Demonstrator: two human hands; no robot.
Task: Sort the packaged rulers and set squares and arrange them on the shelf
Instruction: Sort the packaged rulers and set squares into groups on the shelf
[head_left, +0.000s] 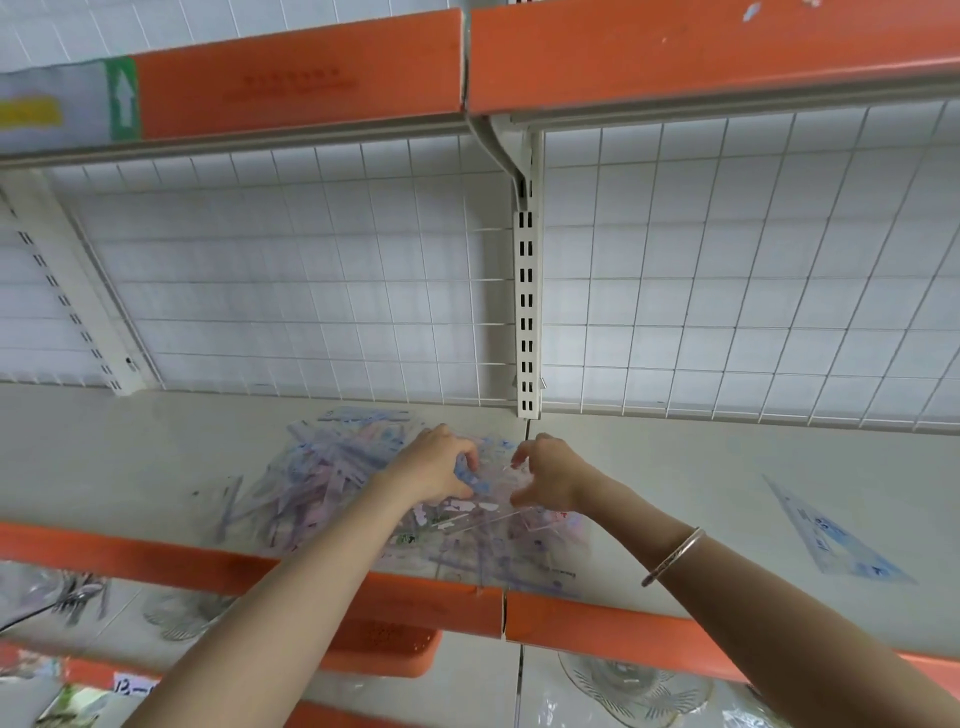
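- Reaching into the middle of the frame, both hands meet over the pile of packaged rulers and set squares (332, 483). The pile lies on the shelf (104, 467) at lower centre, just in front of the foot of the slotted post (527, 312).
- The left hand (441, 470) has its fingers curled down, thumb and fingertips pinching a clear packet (485, 512) on top of the pile.
- The right hand (550, 475) is curled the same way and pinches that packet's right side. Blur hides exactly where the fingertips land.
- The packet sits directly between the two hands, so neither is nearer. Judging by its bright lower edge, its long axis runs left to right, rising slightly toward the right.
- A lone set square (841, 540) lies flat at the right of the frame, well apart from the pile, its long edge slanting from upper left to lower right. If the packet belongs with it, the right hand is the nearer one to carry it over.
- Counted: one pile, its pieces too overlapped to number; one packet in the hands; one set square set apart; one bracelet (672, 556), on the right wrist.
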